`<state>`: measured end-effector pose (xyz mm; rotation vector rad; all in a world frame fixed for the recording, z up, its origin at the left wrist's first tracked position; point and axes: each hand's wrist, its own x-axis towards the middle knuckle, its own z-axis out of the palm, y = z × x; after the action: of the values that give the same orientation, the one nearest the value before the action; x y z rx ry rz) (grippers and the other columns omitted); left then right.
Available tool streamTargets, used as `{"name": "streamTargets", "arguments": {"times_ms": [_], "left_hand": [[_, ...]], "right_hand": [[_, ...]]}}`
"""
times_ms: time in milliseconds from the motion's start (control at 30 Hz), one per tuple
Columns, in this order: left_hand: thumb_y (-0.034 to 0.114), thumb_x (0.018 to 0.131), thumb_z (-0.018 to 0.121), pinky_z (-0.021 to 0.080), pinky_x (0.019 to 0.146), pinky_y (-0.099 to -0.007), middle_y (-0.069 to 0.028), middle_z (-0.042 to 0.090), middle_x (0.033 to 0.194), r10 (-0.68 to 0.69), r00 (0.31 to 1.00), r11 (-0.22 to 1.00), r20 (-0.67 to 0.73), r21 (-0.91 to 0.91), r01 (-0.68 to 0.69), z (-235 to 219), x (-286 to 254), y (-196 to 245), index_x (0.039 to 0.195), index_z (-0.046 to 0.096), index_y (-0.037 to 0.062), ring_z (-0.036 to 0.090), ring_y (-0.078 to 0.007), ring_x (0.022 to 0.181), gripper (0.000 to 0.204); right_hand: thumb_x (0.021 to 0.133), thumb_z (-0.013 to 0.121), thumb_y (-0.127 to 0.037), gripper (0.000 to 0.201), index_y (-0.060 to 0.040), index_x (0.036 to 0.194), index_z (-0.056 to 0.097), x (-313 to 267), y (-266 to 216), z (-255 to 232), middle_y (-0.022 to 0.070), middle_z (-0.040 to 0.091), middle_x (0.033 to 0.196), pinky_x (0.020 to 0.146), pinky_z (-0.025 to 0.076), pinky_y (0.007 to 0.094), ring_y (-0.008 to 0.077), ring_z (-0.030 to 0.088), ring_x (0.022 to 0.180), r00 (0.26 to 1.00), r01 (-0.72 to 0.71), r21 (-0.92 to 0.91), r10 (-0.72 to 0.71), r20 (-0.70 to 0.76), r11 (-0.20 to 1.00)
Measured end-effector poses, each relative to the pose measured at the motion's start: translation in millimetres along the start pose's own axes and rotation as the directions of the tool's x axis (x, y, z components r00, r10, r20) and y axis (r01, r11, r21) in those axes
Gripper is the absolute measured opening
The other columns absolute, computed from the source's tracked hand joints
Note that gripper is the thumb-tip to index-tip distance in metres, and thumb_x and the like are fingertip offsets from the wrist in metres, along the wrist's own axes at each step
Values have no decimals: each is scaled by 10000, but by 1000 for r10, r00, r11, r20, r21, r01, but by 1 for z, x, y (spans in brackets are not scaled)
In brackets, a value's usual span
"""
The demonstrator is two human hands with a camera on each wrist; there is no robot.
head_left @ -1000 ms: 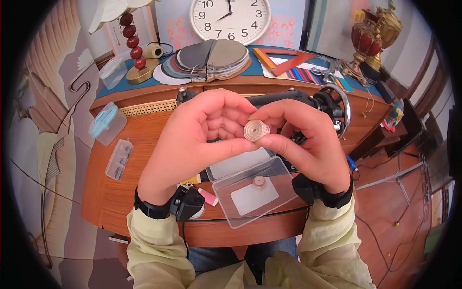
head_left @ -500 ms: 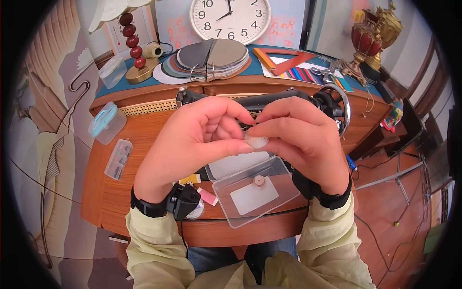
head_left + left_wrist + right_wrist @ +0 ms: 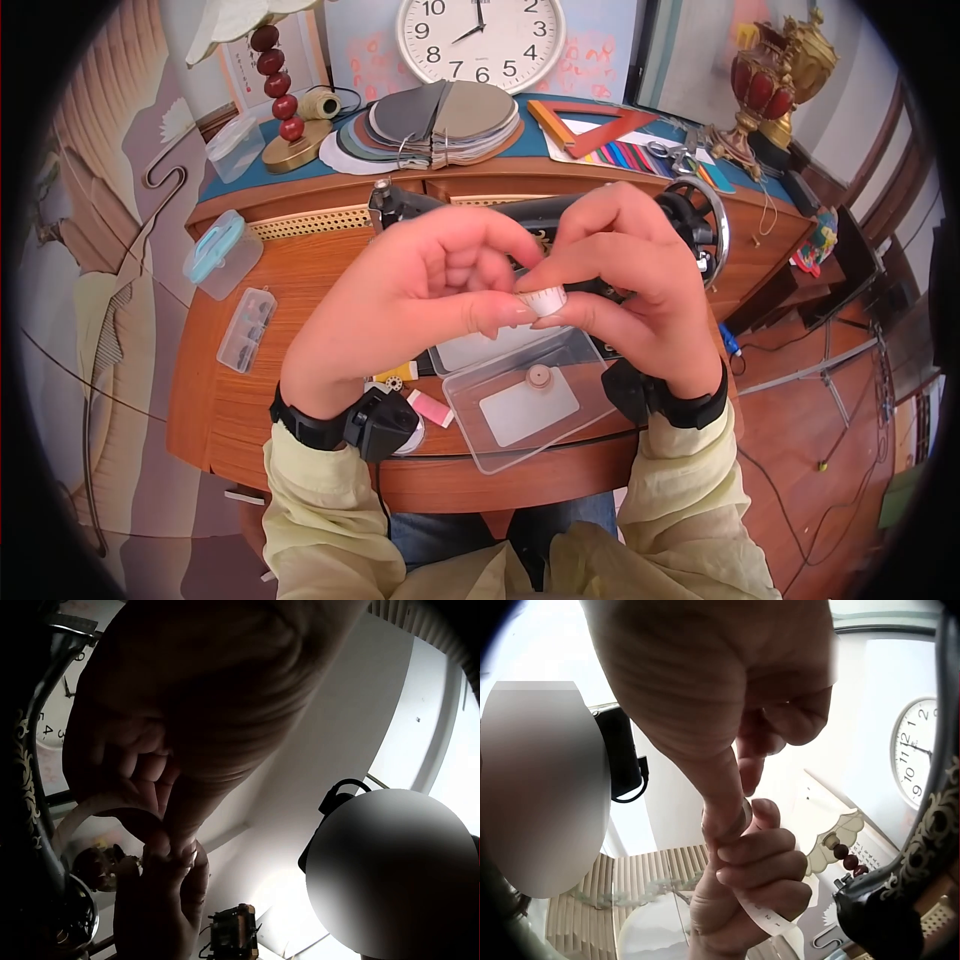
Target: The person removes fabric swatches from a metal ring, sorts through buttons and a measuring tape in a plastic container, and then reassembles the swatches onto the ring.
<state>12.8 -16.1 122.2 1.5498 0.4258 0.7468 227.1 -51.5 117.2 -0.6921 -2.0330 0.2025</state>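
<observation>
A small rolled tape measure [image 3: 545,300], pale with printed marks on its band, is held between both hands above the table. My left hand [image 3: 410,300] pinches it from the left with thumb and fingers, the other fingers curled. From the right, my right hand [image 3: 640,290] pinches the roll between thumb and fingers, one finger raised higher. A loose strip of the tape [image 3: 765,915] hangs below the left fingers in the right wrist view; in the left wrist view a curved band [image 3: 97,806] shows beside the fingers.
Below the hands lies a clear plastic box [image 3: 460,410] with a small round spool [image 3: 539,376] inside. Pink thread [image 3: 430,408] is left of it. A black sewing machine [image 3: 700,225] stands behind the hands. A compartment case [image 3: 246,330] and blue-lidded box [image 3: 225,255] are at left.
The roll has turned: its coiled face showed toward the head camera before, and now its marked outer band does. The right hand's fingers have shifted around it, one finger rising.
</observation>
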Motion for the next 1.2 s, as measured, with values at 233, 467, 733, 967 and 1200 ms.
{"name": "streamTargets", "arguments": {"times_ms": [233,467,733,967,1200], "left_hand": [[76,853,713,464,665,-182,-10,663,899,6,1000,1000,-22,30,-5,7,1,-3,1041,637,-23,581,-25,782,226],[82,838,730,471,652,-185,-16,671,887,-61,996,987,-62,145,69,7,4,-3,1074,641,-21,590,-33,750,273],[71,861,697,487,677,-200,-27,666,873,21,993,997,119,-74,-12,8,3,-4,1098,628,-33,609,-57,764,268],[53,856,687,432,582,-169,-19,662,857,-38,999,991,17,128,35,7,2,2,1083,642,-23,557,-21,697,243],[46,882,646,427,582,-178,-22,668,871,24,995,998,101,50,-29,3,1,-1,1102,642,-28,548,-29,685,233]], "right_hand": [[650,798,-110,235,-91,874,731,1,0,5,25,591,921,711,416,304,178,502,797,997,48,-82,-52,-52,995],[598,796,-123,262,-109,851,730,1,-1,-1,33,640,1013,728,435,338,215,543,891,989,136,-288,-148,-21,948],[639,812,-146,209,-128,838,751,0,-3,-1,42,645,1121,644,411,269,186,522,981,996,71,-67,-74,-39,995],[678,817,-147,194,-116,859,754,0,-3,-6,83,640,1154,644,416,258,172,537,970,990,132,-249,-139,-12,960],[586,863,-170,281,-103,832,743,1,-4,-5,82,656,1121,665,427,266,182,547,957,996,67,-59,-70,-49,996]]}}
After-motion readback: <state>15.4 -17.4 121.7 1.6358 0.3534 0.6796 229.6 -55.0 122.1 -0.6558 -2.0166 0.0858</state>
